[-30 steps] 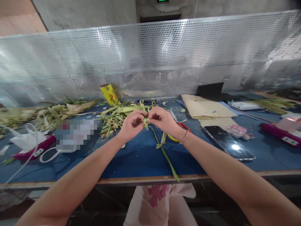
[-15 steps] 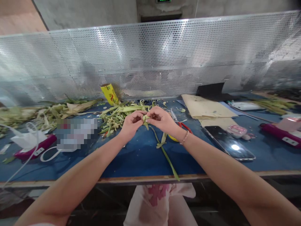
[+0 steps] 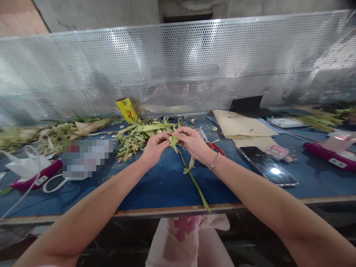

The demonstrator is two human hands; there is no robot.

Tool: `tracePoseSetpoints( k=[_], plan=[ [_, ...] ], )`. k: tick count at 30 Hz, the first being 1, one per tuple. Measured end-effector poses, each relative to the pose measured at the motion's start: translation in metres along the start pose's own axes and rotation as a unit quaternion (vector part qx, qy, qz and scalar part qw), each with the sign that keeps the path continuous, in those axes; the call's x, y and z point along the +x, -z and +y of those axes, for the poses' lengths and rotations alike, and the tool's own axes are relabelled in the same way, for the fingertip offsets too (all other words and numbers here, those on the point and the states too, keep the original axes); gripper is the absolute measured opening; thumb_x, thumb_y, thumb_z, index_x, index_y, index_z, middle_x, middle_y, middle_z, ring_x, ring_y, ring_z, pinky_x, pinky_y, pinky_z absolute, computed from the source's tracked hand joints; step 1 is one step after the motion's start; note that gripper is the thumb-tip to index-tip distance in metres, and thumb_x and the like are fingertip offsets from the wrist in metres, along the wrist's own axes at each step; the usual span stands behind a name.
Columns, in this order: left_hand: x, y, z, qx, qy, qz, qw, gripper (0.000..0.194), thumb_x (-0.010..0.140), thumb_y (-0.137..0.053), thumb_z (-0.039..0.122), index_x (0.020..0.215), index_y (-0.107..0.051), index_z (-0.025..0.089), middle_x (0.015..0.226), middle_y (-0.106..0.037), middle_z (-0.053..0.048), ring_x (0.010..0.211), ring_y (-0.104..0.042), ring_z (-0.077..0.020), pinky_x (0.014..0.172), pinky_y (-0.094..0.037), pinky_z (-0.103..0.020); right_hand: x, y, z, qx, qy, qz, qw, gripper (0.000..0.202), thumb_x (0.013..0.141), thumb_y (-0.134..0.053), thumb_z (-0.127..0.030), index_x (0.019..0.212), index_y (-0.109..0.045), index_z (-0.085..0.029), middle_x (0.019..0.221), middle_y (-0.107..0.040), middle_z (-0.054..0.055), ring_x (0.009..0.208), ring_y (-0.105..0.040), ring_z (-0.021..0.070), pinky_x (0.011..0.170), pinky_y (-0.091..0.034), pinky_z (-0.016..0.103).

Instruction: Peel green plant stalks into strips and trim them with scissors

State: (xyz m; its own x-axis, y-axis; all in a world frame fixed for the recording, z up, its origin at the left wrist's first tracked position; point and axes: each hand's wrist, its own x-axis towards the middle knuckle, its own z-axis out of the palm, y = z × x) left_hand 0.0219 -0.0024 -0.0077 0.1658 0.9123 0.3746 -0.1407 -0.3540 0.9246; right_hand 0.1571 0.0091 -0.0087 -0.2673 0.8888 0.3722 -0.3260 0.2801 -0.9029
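One small knot of pale green, folded leaf strip, pinched between the fingertips of my left hand and right hand. One long, thin green stem, below my right hand, on smooth blue tabletop.

L hand + R hand pinching

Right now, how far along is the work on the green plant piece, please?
Looks done: a leafy bit already sits on the green stem. In hand: the left hand and right hand pinch a green piece. Remaining: that piece is not yet released, and how much of the heap is needed, I cannot tell.
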Motion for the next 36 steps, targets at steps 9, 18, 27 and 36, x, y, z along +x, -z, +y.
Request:
tracePoseSetpoints(
  k=[9, 18, 27, 36],
  plan=[
    [0.000, -0.002, -0.002, 0.055, 0.016, 0.027, 0.998, 0.006, 0.065, -0.048, 0.016, 0.062, -0.044, 0.016, 0.096, -0.055, -0.002, 0.057, -0.052, -0.0049, 0.053, -0.044, -0.021, 0.002, 0.002, 0.005, -0.210, 0.106, 0.066, 0.970, 0.010, 0.074, -0.050, -0.026, 0.069, -0.051, -0.018, 0.069, -0.049, -0.001, 0.063, -0.046, 0.0094, 0.061, -0.039, 0.025],
    [-0.011, -0.013, 0.001, 0.188, -0.038, 0.132, 0.973, 0.002, 0.069, -0.039, 0.016, 0.069, -0.039, 0.018, 0.098, -0.055, -0.003, 0.037, -0.043, -0.0002, 0.037, -0.036, -0.018, -0.006, -0.014, 0.004, -0.207, 0.126, 0.068, 0.968, 0.010, 0.075, -0.047, -0.024, 0.067, -0.049, -0.018, 0.073, -0.045, -0.001, 0.061, -0.048, 0.0088, 0.059, -0.045, 0.025],
    [-0.010, -0.014, 0.006, 0.256, -0.065, 0.179, 0.948, 0.006, 0.071, -0.043, 0.020, 0.068, -0.038, 0.020, 0.058, -0.049, 0.006, 0.035, -0.040, -0.0039, 0.037, -0.032, -0.018, -0.007, -0.021, 0.008, 0.005, 0.003, 0.075, 0.997, 0.013, 0.066, -0.058, -0.030, 0.068, -0.051, -0.019, 0.067, -0.048, -0.003, 0.063, -0.049, 0.0073, 0.059, -0.048, 0.021],
    [-0.010, -0.012, 0.002, 0.238, -0.114, 0.197, 0.944, 0.006, 0.071, -0.046, 0.016, 0.068, -0.042, 0.020, 0.060, -0.048, 0.004, 0.047, -0.040, -0.0066, 0.047, -0.032, -0.021, -0.011, -0.028, 0.005, 0.007, -0.006, 0.097, 0.995, 0.014, 0.066, -0.057, -0.030, 0.068, -0.048, -0.020, 0.067, -0.044, -0.004, 0.060, -0.045, 0.0063, 0.054, -0.048, 0.019]
  ],
)
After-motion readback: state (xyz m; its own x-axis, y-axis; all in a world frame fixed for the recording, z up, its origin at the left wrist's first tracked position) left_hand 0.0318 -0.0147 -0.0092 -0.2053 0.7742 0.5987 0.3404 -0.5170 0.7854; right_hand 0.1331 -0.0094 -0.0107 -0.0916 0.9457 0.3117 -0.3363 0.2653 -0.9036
